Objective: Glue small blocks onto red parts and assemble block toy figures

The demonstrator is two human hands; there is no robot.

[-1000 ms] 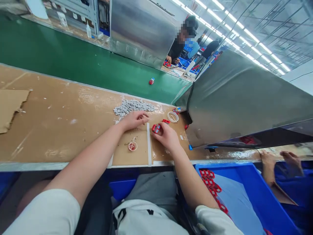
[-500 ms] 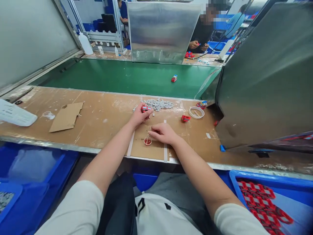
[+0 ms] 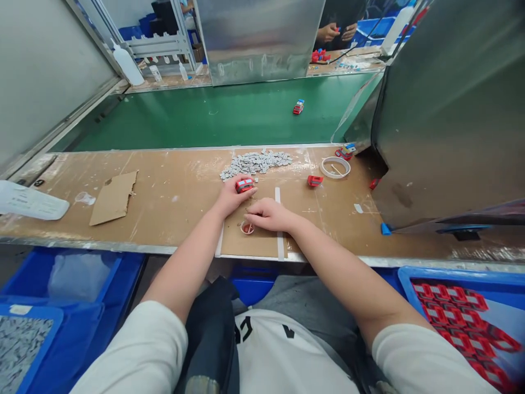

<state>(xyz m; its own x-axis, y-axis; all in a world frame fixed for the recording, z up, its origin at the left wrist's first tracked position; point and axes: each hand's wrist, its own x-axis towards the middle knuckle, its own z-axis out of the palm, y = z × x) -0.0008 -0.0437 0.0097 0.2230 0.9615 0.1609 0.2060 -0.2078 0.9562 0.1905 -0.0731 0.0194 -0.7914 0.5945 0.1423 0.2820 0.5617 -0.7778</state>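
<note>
My left hand [image 3: 232, 196] is closed around a red toy car [image 3: 244, 185] with pale windows, just in front of a pile of small grey pieces [image 3: 256, 162]. Close by on the right, my right hand [image 3: 268, 214] has its fingers pinched together on a thin pale stick [image 3: 250, 226]. The stick's lower end is inside a small round cup [image 3: 247, 228] with something reddish in it. The cup sits on a cardboard sheet [image 3: 258, 248] edged with white tape. Part of the stick is hidden by my fingers.
To the right are a red toy car body [image 3: 315, 180], a tape roll [image 3: 335, 167] and a red-and-blue toy car [image 3: 345, 151]. Another toy car [image 3: 298, 106] rests on the green belt [image 3: 184, 120]. A blue tray [image 3: 410, 273] holds red car parts. Across the belt, a person's hands [image 3: 328, 33] work.
The camera view has tilted downward. The toy car in my left hand has turned to show more of its windows, and my right hand has brought the stick down into the cup.
</note>
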